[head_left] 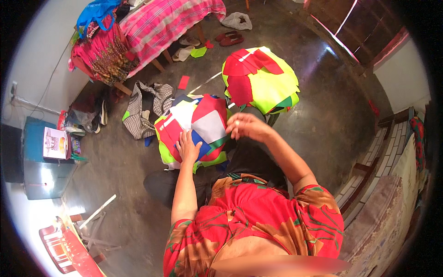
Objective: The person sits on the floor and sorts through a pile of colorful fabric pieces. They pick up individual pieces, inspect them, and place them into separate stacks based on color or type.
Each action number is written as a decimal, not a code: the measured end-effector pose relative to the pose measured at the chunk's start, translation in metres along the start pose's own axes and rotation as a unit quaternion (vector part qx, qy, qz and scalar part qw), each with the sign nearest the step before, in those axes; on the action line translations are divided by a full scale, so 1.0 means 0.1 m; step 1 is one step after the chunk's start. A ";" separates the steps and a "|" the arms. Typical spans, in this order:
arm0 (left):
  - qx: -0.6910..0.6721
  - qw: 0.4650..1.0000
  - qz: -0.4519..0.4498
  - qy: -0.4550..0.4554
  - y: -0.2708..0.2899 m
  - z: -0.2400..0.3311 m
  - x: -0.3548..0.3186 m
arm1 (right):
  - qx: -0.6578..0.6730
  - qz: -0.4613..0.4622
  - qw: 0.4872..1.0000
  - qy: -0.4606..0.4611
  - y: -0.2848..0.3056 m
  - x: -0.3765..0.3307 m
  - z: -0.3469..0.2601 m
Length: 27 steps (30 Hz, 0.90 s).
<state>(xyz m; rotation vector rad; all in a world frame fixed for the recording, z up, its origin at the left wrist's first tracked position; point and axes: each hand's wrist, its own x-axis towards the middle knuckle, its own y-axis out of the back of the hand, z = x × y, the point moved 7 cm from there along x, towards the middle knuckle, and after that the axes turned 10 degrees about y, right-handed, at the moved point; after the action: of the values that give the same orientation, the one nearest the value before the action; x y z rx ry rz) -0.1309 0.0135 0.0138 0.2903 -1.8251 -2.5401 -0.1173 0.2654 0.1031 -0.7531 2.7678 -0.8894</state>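
In front of me sits a rounded pile of coloured cloth pieces point(214, 125) in red, white, blue, green and neon yellow. My left hand point(188, 147) lies on its near side with the fingers stretched out, pressing the cloth. Just right of that pile, my right hand point(247, 127) is raised with its fingers curled together and a ring on one of them. Whatever it may pinch is too small or hidden to make out. Farther off to the right stands a second heap of neon yellow and red cloth pieces point(272, 87), apart from both hands.
A checked cloth point(138, 111) lies on the floor left of the near pile, close to a small red scrap point(183, 82). Dark red shoes point(230, 39) rest by a bed with a pink plaid cover point(161, 25). At left is a blue cabinet point(37, 161); a red chair point(69, 244) stands lower left.
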 end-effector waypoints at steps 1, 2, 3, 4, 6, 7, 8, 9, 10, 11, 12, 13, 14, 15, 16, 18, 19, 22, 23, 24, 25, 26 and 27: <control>0.001 1.000 -0.003 0.001 0.00 0.00 -0.01 | -0.033 0.022 0.999 0.037 0.11 0.05 -0.20; 0.000 1.000 -0.001 0.001 0.00 0.00 -0.03 | -0.120 0.058 0.988 0.083 0.29 0.10 -0.41; 0.000 1.000 0.001 -0.002 0.02 0.02 -0.04 | -0.207 0.095 0.965 0.130 0.49 0.13 -0.64; -0.002 1.000 0.003 -0.005 0.03 0.04 -0.03 | -0.344 0.168 0.908 0.168 0.72 0.13 -0.85; -0.003 1.000 0.008 -0.008 0.01 0.04 -0.01 | -0.571 0.260 0.744 0.231 1.27 0.13 -1.15; -0.004 1.000 0.011 -0.011 0.00 0.05 0.01 | -0.661 0.282 0.647 0.255 1.49 0.09 -1.25; -0.005 1.000 0.008 -0.008 -0.02 0.03 0.00 | -0.701 0.309 0.611 0.198 1.59 0.11 -1.25; -0.006 1.000 0.007 -0.007 -0.02 0.02 0.00 | -0.737 0.337 0.569 0.140 1.69 0.11 -1.27; -0.006 1.000 0.005 -0.007 -0.02 0.02 -0.01 | -0.766 0.363 0.524 0.081 1.78 0.10 -1.29; -0.009 1.000 0.003 -0.005 -0.02 0.02 0.00 | -0.767 0.352 0.533 0.058 1.84 0.14 -1.28; -0.012 1.000 0.001 -0.002 -0.03 0.00 -0.01 | -0.767 0.340 0.543 0.035 1.91 0.19 -1.25; -0.014 1.000 0.000 0.000 -0.04 -0.02 -0.01 | -0.766 0.328 0.552 0.012 1.98 0.23 -1.22; -0.013 1.000 -0.002 0.000 -0.05 -0.03 0.01 | -0.779 0.323 0.537 0.002 2.02 0.25 -1.21; -0.014 1.000 -0.002 0.002 -0.06 -0.04 0.00 | -0.791 0.318 0.523 -0.009 2.04 0.26 -1.18; -0.014 1.000 -0.001 0.003 -0.06 -0.04 -0.01 | -0.803 0.312 0.508 -0.020 2.04 0.27 -1.16; -0.012 1.000 0.000 0.001 -0.05 -0.02 0.02 | -0.796 0.337 0.503 -0.021 2.23 0.28 -1.15; -0.011 1.000 -0.001 0.003 -0.07 -0.02 0.02 | -0.793 0.348 0.500 -0.022 2.28 0.27 -1.15; -0.012 1.000 0.003 0.003 -0.09 -0.03 0.03 | -0.722 0.396 0.562 0.074 2.24 0.20 -1.25; -0.013 1.000 0.006 0.001 -0.09 -0.03 0.03 | -0.714 0.409 0.558 0.109 2.19 0.17 -1.32; -0.011 1.000 0.009 0.002 -0.10 -0.04 0.03 | -0.705 0.419 0.554 0.143 2.05 0.14 -1.42; -0.009 1.000 0.012 0.003 -0.10 -0.06 0.02 | -0.695 0.428 0.550 0.177 1.88 0.11 -1.52; -0.007 1.000 0.014 0.001 -0.11 -0.06 0.03 | -0.686 0.417 0.534 0.266 1.63 0.07 -1.65; -0.007 1.000 0.012 0.004 -0.11 -0.07 0.02 | -0.654 0.401 0.547 0.335 1.36 0.04 -1.73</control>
<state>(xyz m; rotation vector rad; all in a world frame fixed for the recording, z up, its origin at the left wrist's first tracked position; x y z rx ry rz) -0.1305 0.0100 0.0004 0.2774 -1.7967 -2.5299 -0.2258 0.4468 0.1660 1.1369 3.2677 1.5300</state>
